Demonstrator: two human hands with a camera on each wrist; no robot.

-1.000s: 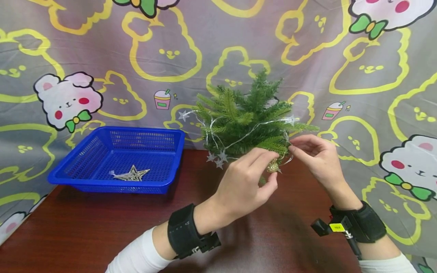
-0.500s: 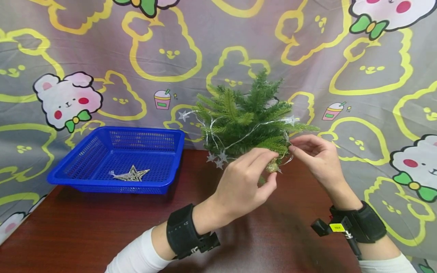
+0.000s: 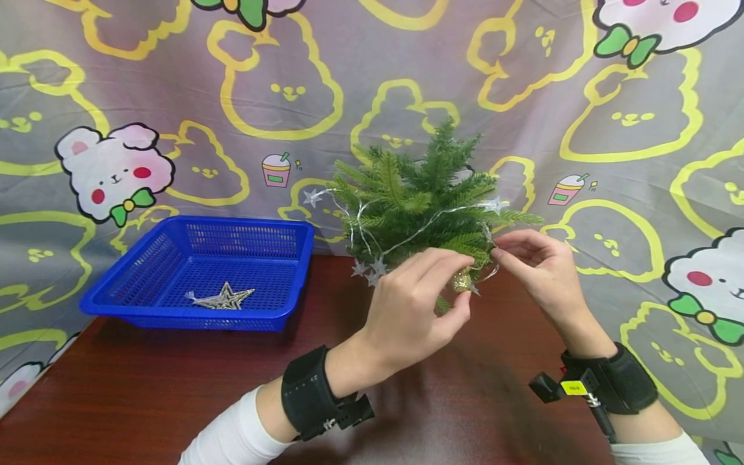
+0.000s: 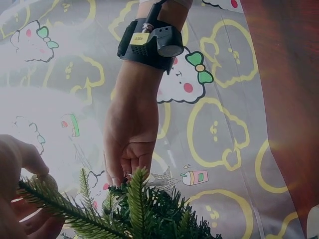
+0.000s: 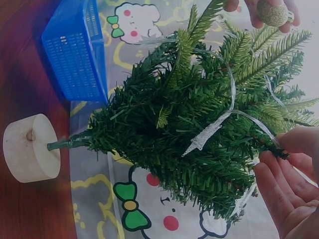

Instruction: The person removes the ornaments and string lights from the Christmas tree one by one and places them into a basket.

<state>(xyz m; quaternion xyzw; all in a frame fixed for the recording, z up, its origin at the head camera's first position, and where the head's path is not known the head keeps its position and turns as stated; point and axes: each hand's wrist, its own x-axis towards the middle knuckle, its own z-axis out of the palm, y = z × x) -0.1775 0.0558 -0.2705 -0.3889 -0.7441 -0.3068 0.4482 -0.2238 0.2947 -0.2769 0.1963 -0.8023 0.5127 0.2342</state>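
Observation:
A small artificial Christmas tree (image 3: 407, 187) stands at the back of the table, wrapped in a clear string of star lights (image 3: 312, 197). My left hand (image 3: 407, 310) holds a gold glitter ball ornament (image 3: 462, 279) between thumb and fingers, beside the tree's lower right branches. The same ball (image 5: 272, 13) appears at the top of the right wrist view. There, my right hand (image 5: 294, 184) pinches a dark green branch tip (image 5: 280, 151) at the tree's edge, where the light wire also runs. Whether it grips the wire too, I cannot tell.
To the left, a blue plastic basket (image 3: 299, 284) has a gold star ornament (image 3: 228, 297) lying in it. The tree's round wooden base (image 5: 30, 149) rests on the reddish-brown table (image 3: 145, 381). A printed cloth (image 3: 349, 71) hangs close behind.
My left hand has shifted slightly to the left with the gold ball in its fingers. The right hand keeps its place at the branch.

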